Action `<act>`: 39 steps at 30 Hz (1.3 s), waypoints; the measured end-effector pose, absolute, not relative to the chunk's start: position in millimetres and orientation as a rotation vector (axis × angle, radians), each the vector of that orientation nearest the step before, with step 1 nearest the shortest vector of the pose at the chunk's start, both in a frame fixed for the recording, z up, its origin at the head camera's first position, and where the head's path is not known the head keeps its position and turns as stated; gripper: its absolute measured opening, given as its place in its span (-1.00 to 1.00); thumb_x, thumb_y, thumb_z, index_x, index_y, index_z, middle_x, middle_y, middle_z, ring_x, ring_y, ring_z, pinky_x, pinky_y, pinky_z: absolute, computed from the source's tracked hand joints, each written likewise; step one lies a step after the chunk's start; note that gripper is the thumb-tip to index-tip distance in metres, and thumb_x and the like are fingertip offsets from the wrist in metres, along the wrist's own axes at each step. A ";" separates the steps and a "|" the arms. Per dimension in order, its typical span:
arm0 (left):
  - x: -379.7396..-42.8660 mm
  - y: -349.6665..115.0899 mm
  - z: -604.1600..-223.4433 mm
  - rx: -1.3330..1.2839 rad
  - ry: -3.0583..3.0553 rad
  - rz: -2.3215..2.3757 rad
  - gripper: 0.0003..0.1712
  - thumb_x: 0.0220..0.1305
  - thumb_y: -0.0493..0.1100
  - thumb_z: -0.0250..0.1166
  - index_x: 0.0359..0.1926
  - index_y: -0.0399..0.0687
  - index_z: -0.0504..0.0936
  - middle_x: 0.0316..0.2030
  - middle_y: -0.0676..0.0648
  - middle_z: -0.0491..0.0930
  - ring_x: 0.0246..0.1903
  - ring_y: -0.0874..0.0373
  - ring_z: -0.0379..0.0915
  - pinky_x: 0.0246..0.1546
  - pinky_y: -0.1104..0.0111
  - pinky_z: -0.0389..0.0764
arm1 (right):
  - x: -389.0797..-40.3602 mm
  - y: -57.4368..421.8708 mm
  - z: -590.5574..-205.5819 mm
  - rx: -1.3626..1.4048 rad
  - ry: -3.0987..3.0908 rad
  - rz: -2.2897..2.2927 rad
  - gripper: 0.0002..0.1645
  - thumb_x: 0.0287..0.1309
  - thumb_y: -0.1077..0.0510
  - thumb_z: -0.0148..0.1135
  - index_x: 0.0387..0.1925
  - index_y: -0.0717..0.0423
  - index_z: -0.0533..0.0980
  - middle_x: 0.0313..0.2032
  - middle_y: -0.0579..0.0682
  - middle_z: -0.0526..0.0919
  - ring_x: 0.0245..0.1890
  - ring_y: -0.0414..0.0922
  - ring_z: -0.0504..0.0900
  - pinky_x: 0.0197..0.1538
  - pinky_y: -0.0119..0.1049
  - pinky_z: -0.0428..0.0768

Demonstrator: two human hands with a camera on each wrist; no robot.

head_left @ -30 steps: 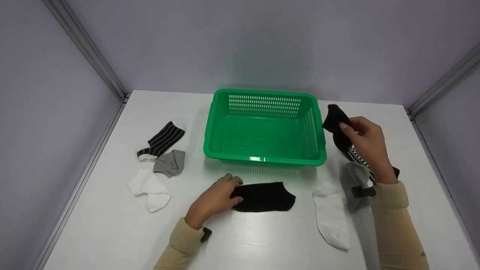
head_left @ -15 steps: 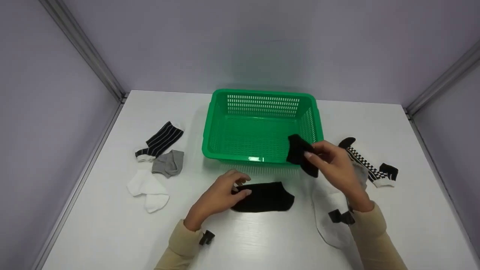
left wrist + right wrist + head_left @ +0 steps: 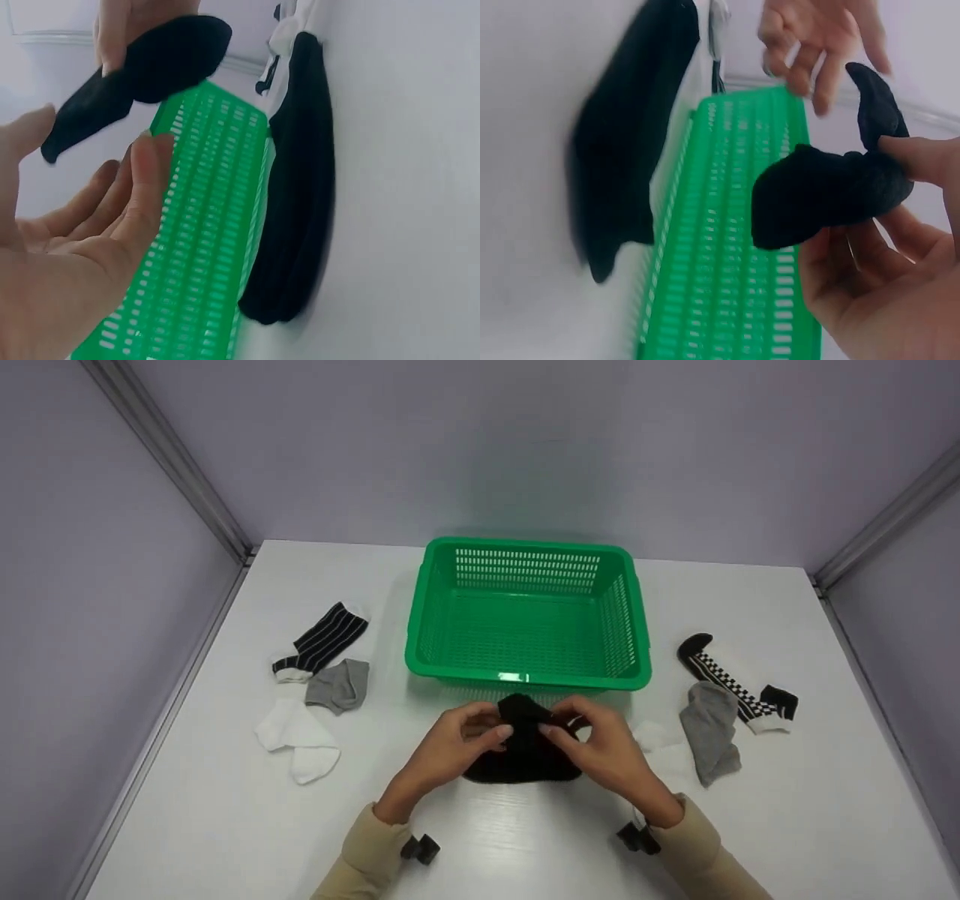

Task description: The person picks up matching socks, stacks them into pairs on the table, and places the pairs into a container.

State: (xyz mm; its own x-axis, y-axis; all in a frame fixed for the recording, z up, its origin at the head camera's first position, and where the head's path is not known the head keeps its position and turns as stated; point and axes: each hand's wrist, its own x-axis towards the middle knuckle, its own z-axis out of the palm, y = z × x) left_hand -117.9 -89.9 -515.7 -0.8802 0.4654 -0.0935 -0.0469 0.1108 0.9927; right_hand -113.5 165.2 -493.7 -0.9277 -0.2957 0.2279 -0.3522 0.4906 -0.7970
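Note:
My right hand (image 3: 604, 750) pinches a black sock (image 3: 825, 196) between thumb and fingers, and the sock bends over where it is held. A second black sock (image 3: 517, 770) lies flat on the table below it, in front of the basket. My left hand (image 3: 450, 750) is beside the held sock with thumb and fingers parted. In the left wrist view its thumb (image 3: 30, 131) is close to the sock's end; whether it touches I cannot tell. The right wrist view shows the left fingers (image 3: 829, 82) apart from the sock.
A green basket (image 3: 529, 681) stands at the back middle. On the left lie a striped sock (image 3: 330, 637), a grey sock (image 3: 341, 688) and a white sock (image 3: 296, 739). On the right are a checkered sock (image 3: 724, 679), a grey sock (image 3: 709, 727) and a partly hidden white sock (image 3: 664, 746).
My right hand has carried the black sock from the right side, past the basket's front corner, to above the other black sock. My left hand has lifted off that sock toward the held one.

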 end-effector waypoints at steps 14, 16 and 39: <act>-110.2 -66.9 -528.3 0.238 1.991 1.926 -0.56 0.43 0.01 0.39 0.17 -0.14 0.58 0.06 -0.12 0.62 0.03 0.15 0.56 0.11 0.30 0.59 | -110.7 153.5 -506.2 0.748 -2.751 1.322 -0.76 0.22 0.17 0.53 -0.12 -0.09 0.66 -0.19 -0.17 0.66 -0.18 -0.24 0.59 -0.08 -0.30 0.64; -109.9 -66.3 -528.7 0.240 2.009 1.915 -0.58 0.44 0.01 0.38 0.14 -0.13 0.59 0.05 -0.12 0.60 0.01 0.14 0.51 0.09 0.30 0.56 | -111.8 155.5 -506.8 0.801 -2.755 1.378 -0.76 0.25 0.08 0.52 -0.06 -0.16 0.68 -0.12 -0.19 0.65 -0.11 -0.23 0.61 -0.02 -0.26 0.66; -114.3 -93.4 -523.5 0.349 2.007 1.840 -0.56 0.44 -0.06 0.38 0.22 -0.13 0.55 -0.01 -0.02 0.57 -0.10 0.22 0.50 0.01 0.39 0.56 | -129.2 197.5 -521.0 0.406 -2.887 2.221 -0.67 0.37 -0.01 0.39 -0.11 0.19 0.60 -0.18 -0.13 0.61 -0.18 -0.22 0.54 -0.10 -0.39 0.53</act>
State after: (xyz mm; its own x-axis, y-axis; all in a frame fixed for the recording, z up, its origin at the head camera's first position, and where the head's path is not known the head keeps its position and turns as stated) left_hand -114.3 -93.4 -523.5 -0.8913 0.4377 -0.1184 -0.0801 0.1050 0.9912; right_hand -129.2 197.5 -521.0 -0.8433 -0.4655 -0.2686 0.1402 0.2919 -0.9461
